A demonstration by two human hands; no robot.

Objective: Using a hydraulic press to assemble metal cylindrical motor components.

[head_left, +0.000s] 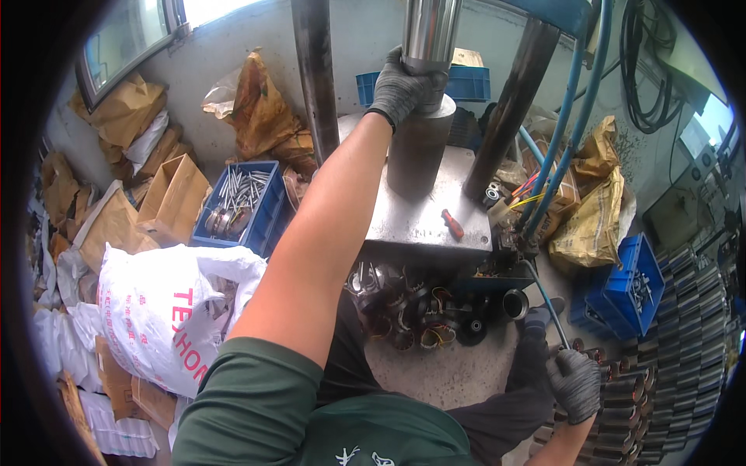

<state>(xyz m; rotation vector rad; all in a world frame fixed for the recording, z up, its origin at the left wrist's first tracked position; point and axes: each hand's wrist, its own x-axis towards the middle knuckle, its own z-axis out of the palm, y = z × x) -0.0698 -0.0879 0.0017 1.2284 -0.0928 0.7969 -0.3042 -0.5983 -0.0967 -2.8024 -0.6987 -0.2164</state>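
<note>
My left hand [400, 87], in a grey knit glove, reaches up and wraps round a short metal part [433, 93]. That part sits between the shiny press ram [431, 35] above and a thick steel cylinder [420, 147] below; its far side is hidden by my fingers. The cylinder stands upright on the press's steel bed [408, 225]. Low on the right, my gloved right hand [575, 386] is closed on the end of a long, thin lever [554, 308], which runs up to the side of the press. A red-handled screwdriver [452, 224] lies on the bed.
Dark steel columns [315, 70] flank the ram. Several motor parts [435, 314] lie under the bed. Blue crates [241, 203] of metal parts stand at both sides. A white sack [163, 311] is at left, and stacked metal cylinders [676, 334] fill the right. Blue hoses [571, 124] hang beside the press.
</note>
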